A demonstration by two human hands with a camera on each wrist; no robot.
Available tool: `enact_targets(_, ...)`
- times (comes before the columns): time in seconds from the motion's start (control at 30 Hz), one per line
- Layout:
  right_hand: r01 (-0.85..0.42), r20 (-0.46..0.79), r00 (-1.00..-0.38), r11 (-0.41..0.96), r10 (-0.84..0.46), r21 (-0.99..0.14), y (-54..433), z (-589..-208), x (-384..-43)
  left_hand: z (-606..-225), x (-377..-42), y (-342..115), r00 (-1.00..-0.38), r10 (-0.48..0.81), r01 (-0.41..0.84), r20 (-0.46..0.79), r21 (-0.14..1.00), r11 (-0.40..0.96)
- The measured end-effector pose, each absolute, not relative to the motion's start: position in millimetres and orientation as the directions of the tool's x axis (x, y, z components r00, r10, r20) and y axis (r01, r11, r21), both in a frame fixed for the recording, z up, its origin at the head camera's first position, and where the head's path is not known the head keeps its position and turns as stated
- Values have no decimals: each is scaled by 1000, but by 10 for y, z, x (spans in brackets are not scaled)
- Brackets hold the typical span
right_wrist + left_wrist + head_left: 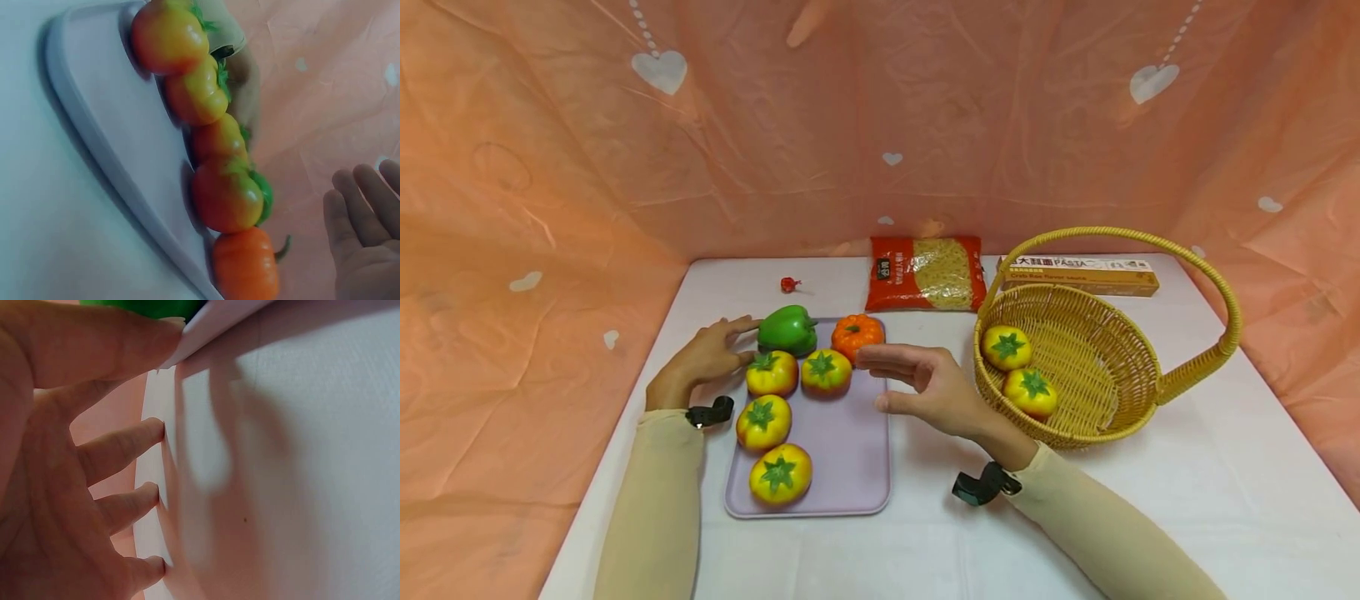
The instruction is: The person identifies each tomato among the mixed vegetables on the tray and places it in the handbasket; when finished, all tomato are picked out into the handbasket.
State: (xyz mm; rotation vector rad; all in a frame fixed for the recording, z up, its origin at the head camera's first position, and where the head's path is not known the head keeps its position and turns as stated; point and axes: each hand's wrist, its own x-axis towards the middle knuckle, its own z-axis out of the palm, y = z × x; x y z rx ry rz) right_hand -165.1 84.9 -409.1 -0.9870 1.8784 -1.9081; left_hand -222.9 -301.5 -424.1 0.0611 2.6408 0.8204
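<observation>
On the left edge of the pale purple tray (842, 467), my left hand (700, 358) rests beside the green bell pepper (787, 330). Its thumb (125, 347) touches the tray's rim and the other fingertips are on the tablecloth. My right hand (936, 387) hovers over the tray's right edge, fingers extended, holding nothing, its fingertips close to the orange pumpkin (856, 333). Several yellow-red tomatoes (781, 475) with green star-shaped tops lie along the tray's left side, and another tomato (826, 372) sits just in front of the pumpkin.
A wicker basket (1138, 333) with a tall arched handle stands on the right, with two tomatoes (1030, 393) inside. Behind are a red bag of pasta (891, 287), a pasta box (1090, 279) and a small red item (788, 284). An orange curtain (925, 125) surrounds the white table.
</observation>
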Motion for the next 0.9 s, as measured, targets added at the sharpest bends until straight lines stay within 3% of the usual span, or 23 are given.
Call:
enact_targets(0.2, -260, 240, -749, -60, -617, -964, 587, -4240, -1849, -4242, -2239, -3026, -939, 190, 6, -288, 539, 842)
enact_targets(0.43, -335, 187, -780, 145, -597, -931, 338, -4347, -1968, -4234, -2238, -3028, -940, 194, 12, -280, 541, 841)
enact_targets(0.9, -500, 307, -799, 287, -517, -817, 156, -4445, -1885, -4230, -2238, -3015, -941, 192, 10, -278, 545, 838)
